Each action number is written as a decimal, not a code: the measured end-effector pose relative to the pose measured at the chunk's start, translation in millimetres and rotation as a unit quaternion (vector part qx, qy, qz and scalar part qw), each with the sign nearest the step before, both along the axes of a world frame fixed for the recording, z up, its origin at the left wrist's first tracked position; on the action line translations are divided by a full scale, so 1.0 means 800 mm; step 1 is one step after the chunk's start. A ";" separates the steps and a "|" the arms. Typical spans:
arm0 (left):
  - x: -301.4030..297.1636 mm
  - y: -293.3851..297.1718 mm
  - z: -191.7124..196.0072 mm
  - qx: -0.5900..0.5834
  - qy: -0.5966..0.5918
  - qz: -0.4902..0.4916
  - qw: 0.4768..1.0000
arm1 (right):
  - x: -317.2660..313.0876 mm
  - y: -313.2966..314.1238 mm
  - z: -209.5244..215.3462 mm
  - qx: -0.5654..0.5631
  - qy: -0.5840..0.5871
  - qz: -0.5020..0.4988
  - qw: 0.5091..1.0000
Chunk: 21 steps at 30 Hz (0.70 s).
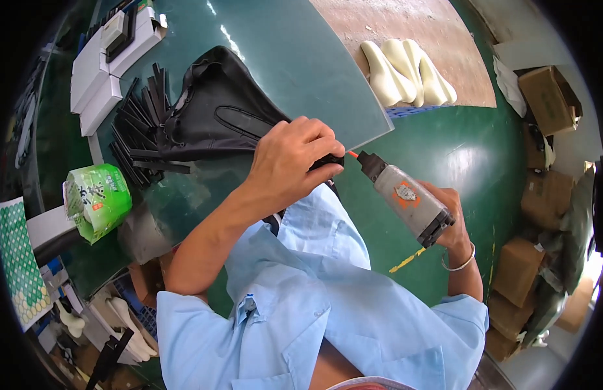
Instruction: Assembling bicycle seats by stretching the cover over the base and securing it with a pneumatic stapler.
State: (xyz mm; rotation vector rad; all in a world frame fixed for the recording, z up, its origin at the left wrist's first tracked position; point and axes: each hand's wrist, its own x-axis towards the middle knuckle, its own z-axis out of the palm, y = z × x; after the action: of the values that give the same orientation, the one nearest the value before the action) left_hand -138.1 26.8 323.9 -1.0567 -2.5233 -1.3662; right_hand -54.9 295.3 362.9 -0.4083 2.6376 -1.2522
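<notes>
My left hand is closed around the narrow nose of a black bicycle saddle. The wide end of the saddle rests on the green tabletop, its rim gathered into folds. In my right hand is a grey hand-held power tool with a black front collar and a slim orange tip. That tip points at the saddle's nose, close to my left fingertips. Whether it touches the nose, I cannot tell. Most of my right fingers are hidden behind the tool's body.
Black strips lie loosely beside the saddle's wide end. White boxes and a green package stand at the left. Several cream saddle-shaped pads sit on a brown board beyond the table corner. Cardboard boxes line the right side.
</notes>
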 end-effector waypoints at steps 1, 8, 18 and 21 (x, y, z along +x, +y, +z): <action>-0.001 0.002 -0.005 -0.003 0.007 0.006 1.000 | -0.002 0.000 0.001 0.002 0.006 0.011 1.000; -0.003 -0.009 -0.008 0.039 -0.090 -0.010 0.995 | -0.027 -0.012 0.018 0.017 0.020 0.097 0.995; 0.000 -0.010 -0.013 0.063 -0.082 -0.014 0.995 | -0.062 -0.039 0.065 0.231 0.011 0.206 0.951; -0.002 -0.009 -0.013 0.047 -0.086 -0.020 0.995 | -0.077 -0.067 0.084 0.287 0.037 0.250 0.924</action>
State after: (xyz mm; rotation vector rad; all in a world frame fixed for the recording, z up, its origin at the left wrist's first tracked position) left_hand -139.5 19.2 313.8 -1.0195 -2.5367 -1.6343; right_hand -116.8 241.3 430.3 -0.9430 2.5505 -0.2964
